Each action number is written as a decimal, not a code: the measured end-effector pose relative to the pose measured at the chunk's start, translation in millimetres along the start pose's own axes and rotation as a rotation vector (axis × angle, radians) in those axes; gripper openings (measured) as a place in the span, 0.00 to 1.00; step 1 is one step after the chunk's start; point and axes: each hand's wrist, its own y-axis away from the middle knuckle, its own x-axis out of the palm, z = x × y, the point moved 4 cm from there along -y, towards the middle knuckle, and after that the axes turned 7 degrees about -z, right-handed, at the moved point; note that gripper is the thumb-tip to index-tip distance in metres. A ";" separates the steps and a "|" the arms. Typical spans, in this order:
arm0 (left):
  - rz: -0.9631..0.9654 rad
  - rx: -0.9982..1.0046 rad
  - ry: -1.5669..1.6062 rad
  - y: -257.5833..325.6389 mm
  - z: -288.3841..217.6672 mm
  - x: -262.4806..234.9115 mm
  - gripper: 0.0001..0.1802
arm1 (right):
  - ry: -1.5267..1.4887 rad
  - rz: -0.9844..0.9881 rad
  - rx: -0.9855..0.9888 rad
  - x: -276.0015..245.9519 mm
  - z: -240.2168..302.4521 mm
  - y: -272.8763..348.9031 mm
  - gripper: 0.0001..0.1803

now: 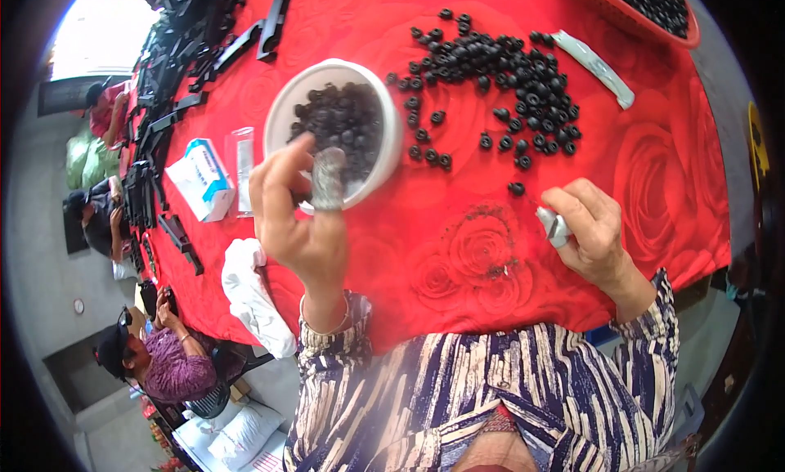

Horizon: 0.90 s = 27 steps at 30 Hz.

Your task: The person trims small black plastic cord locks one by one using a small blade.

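My left hand (298,214) hovers over the near rim of a round white tub (391,145). Its fingers are apart with nothing between them, and one finger is wrapped in grey tape. Small black round parts (339,120) fill much of the tub. To the right, my right hand (590,231) is closed in a pinch above the red cloth. Silver tape covers its thumb, and what the fingertips hold is too small to make out. Just left of it lies a single black ring-like part (516,189). Many more loose black parts (523,88) are spread beyond.
Dark crumbs (491,243) lie on the red rose-patterned tablecloth (654,170). A red basket (693,35) of black parts stands far right, near a pale strip (595,67). Left are a blue-white box (200,180), a white cloth (253,296) and long black pieces (176,71). Several people sit along the left.
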 end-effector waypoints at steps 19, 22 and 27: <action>0.804 0.023 0.417 62.4 -48.4 99.3 0.15 | -0.134 -0.037 0.083 -3.4 -4.3 -4.2 0.14; 0.956 -0.514 0.667 69.6 -39.0 85.4 0.15 | -0.273 -0.004 0.098 -5.2 -1.1 -2.8 0.16; 1.081 -1.381 1.207 100.1 -35.4 69.0 0.14 | -0.513 0.144 0.083 -1.2 16.3 -3.2 0.22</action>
